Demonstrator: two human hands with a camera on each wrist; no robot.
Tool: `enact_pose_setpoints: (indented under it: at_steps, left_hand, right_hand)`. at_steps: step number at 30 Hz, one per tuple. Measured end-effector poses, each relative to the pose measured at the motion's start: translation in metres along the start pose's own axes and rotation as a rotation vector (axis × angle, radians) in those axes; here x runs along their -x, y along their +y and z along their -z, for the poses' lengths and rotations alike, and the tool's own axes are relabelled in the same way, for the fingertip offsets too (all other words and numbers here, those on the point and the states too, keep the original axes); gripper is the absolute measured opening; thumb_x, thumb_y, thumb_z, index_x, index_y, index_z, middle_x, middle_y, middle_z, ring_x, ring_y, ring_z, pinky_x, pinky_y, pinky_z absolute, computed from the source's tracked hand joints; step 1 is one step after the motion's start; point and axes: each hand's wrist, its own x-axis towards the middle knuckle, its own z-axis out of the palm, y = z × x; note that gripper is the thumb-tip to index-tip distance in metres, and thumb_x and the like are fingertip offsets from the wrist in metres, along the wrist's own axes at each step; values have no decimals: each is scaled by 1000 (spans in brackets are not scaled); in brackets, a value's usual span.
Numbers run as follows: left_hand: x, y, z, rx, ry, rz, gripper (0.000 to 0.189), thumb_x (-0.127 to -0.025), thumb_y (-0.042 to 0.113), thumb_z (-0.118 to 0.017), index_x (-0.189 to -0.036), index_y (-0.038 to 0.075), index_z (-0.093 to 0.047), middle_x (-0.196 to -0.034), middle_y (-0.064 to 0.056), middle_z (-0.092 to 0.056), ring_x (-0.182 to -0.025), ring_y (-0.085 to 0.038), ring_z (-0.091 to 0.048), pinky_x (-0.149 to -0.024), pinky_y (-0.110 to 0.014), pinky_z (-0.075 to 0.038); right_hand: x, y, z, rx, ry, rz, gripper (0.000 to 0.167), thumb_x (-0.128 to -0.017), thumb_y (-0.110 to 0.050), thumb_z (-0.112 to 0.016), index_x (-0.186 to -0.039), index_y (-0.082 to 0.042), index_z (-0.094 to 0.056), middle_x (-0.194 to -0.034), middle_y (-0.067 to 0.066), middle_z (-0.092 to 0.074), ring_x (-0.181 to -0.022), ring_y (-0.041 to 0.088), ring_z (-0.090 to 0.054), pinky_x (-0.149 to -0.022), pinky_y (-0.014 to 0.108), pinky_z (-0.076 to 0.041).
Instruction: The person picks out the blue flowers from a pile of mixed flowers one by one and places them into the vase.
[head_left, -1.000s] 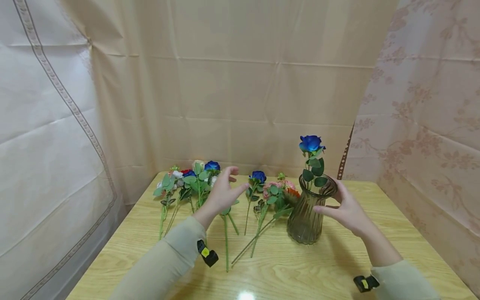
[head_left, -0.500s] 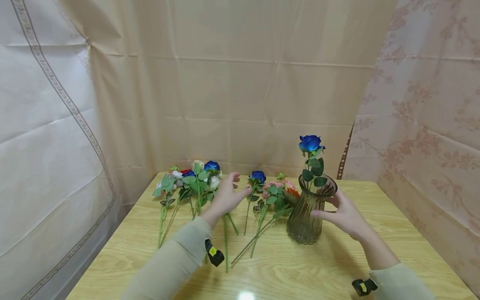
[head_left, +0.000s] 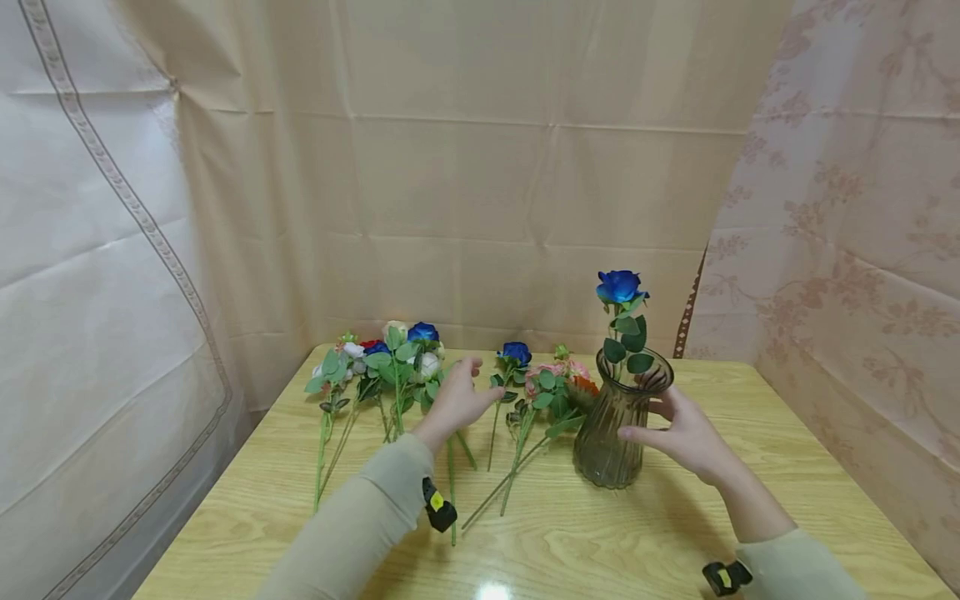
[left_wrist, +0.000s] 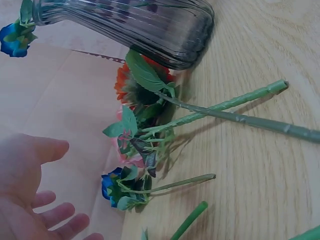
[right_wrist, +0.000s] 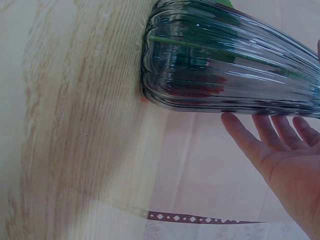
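A ribbed, smoky glass vase (head_left: 611,433) stands upright on the table, with one blue rose (head_left: 621,287) rising from its mouth. My right hand (head_left: 686,437) is at the vase's right side, thumb in front and fingertips at the glass; in the right wrist view the fingers (right_wrist: 240,132) look fairly straight. My left hand (head_left: 456,404) is held over the flowers with spread fingers and nothing in it. A second blue rose (head_left: 514,354) lies just beyond its thumb. Pink flowers (head_left: 555,375) and an orange flower (left_wrist: 135,87) lie beside the vase, stems crossing.
On the left of the wooden table (head_left: 555,554) lies a bunch of artificial flowers: white roses (head_left: 429,365), a blue rose (head_left: 423,332), a red bloom and several green stems. Beige curtain (head_left: 465,183) hangs behind, with patterned cloth (head_left: 862,267) on the right.
My left hand has moved slightly right and down, away from the left bunch, uncovering a white rose. The right hand has shifted slightly down at the vase.
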Motion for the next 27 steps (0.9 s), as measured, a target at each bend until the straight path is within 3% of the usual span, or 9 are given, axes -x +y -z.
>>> enact_pose_setpoints:
  at_steps: [13, 27]
  left_hand:
    - [-5, -10, -15, -22, -20, 40, 74, -94, 38, -75, -153, 9, -39, -146, -16, -49, -129, -33, -51, -98, -51, -49]
    - [-3, -15, -22, -113, -117, 128, 80, -93, 41, -74, -152, -1, -40, -147, -24, -48, -130, -41, -51, -101, -55, -47]
  right_hand:
    - [3, 0, 0, 39, -6, -1, 85, -88, -29, -83, -157, -14, -35, -154, 24, -40, -134, 54, -42, -92, 66, -49]
    - [2, 4, -1, 109, -7, -22, 86, -88, -38, -82, -157, -14, -37, -154, 23, -41, -134, 52, -44, -95, 70, -44]
